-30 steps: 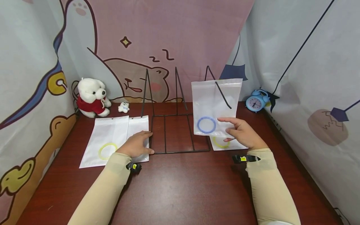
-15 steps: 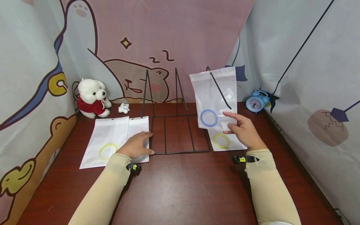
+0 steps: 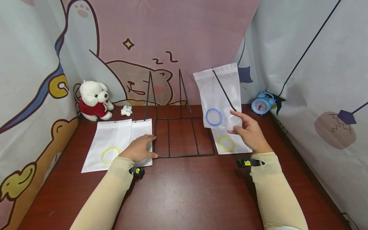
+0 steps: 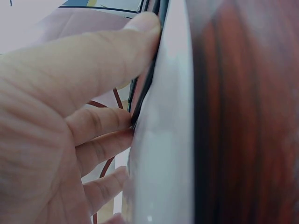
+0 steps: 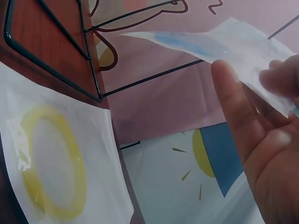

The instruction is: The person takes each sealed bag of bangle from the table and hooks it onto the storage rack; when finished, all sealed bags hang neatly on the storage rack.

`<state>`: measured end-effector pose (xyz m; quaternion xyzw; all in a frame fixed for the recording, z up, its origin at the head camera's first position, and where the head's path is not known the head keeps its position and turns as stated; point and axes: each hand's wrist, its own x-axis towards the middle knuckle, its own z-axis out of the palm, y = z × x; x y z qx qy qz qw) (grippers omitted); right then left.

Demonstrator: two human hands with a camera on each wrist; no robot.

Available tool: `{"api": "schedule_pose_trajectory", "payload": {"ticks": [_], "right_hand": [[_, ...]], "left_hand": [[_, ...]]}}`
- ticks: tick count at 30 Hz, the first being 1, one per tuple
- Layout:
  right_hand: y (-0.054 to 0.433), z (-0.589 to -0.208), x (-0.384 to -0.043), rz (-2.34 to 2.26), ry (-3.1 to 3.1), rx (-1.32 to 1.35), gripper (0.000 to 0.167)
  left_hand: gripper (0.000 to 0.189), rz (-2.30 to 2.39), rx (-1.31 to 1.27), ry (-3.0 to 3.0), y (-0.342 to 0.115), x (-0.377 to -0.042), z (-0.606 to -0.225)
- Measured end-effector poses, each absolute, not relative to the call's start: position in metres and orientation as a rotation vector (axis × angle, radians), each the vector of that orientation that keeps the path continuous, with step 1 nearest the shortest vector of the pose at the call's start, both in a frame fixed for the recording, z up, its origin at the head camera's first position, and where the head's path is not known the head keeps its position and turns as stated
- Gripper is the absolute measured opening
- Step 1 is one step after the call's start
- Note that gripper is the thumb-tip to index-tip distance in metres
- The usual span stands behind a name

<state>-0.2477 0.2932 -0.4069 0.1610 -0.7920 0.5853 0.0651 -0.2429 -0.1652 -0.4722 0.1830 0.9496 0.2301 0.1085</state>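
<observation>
My right hand [image 3: 250,132] pinches the lower right corner of a white zip bag [image 3: 205,92] with a blue ring [image 3: 214,117] inside. The bag hangs tilted on the right prong [image 3: 224,90] of a black wire rack [image 3: 184,156], with the prong coming out through its top. One fingertip of that hand is right at the prong's free end. My left hand [image 3: 138,148] rests over a white bag, its thumb and fingertips spread along the rack's left bar. In the left wrist view, the thumb and fingertips touch the dark wire [image 4: 145,88].
Left of the rack lies a white bag with a yellow ring [image 3: 110,155], overlapping another. Another bag with a yellow ring [image 3: 226,144] lies under the hanging one. A plush bear [image 3: 94,99], a small white figurine [image 3: 126,110] and a blue alarm clock [image 3: 261,103] stand behind.
My right hand has moved the blue-ring bag back and up along the prong, so its top now sits near the prong's rear end. The left hand has stayed in place.
</observation>
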Motion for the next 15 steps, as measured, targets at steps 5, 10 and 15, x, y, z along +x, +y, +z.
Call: {"api": "schedule_pose_trajectory", "payload": {"ticks": [5, 10, 15], "right_hand": [[0.293, -0.4062, -0.2481, 1.82, -2.363, 0.503, 0.066], [0.294, -0.4075, -0.249, 1.789, -2.413, 0.495, 0.069], [0.2949, -0.4084, -0.2511, 1.682, -2.473, 0.521, 0.071]], "left_hand": [[0.088, 0.673, 0.528, 2.794, -0.1661, -0.2415, -0.4725], [0.089, 0.68, 0.532, 2.793, -0.1657, -0.2425, -0.473], [0.088, 0.672, 0.534, 2.794, -0.1658, -0.2428, -0.4725]]}}
